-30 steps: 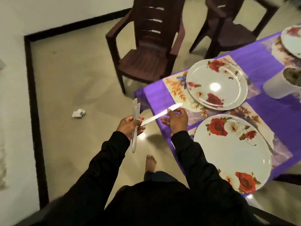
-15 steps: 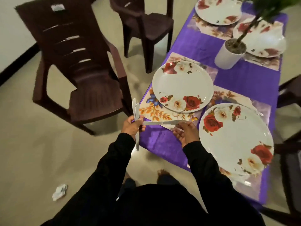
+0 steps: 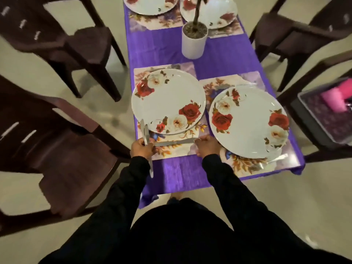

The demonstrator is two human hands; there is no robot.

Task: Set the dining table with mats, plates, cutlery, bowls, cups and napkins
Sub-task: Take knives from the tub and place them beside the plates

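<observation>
Two hands work at the near edge of the table. The left hand (image 3: 142,149) has its fingers curled round a bundle of knives (image 3: 146,137), which stand roughly upright through the fist, blades rising beside the rim of the near-left plate (image 3: 168,101) and handles hanging below the wrist; how many pieces are in the bundle is hard to make out. The right hand (image 3: 206,146) pinches one end of a single knife (image 3: 174,142), which lies almost level across the floral mat (image 3: 176,149) just in front of that plate, its other end reaching the left hand; whether it rests on the mat or hovers over it cannot be told. Beside it sits the near-right plate (image 3: 248,121) on its own mat (image 3: 247,164), a glinting piece of cutlery at that mat's far edge and another at its near right corner, both blurred. A fork (image 3: 167,66) shows beyond the near-left plate. Further along the purple tablecloth (image 3: 224,61) stands a white plant pot (image 3: 194,42), its plant cut off by the top edge, as are two more plates (image 3: 150,5). Dark chairs (image 3: 57,141) flank the table, smeared by motion. On the right a dark tray (image 3: 323,115) holds something pink, too blurred to name.
</observation>
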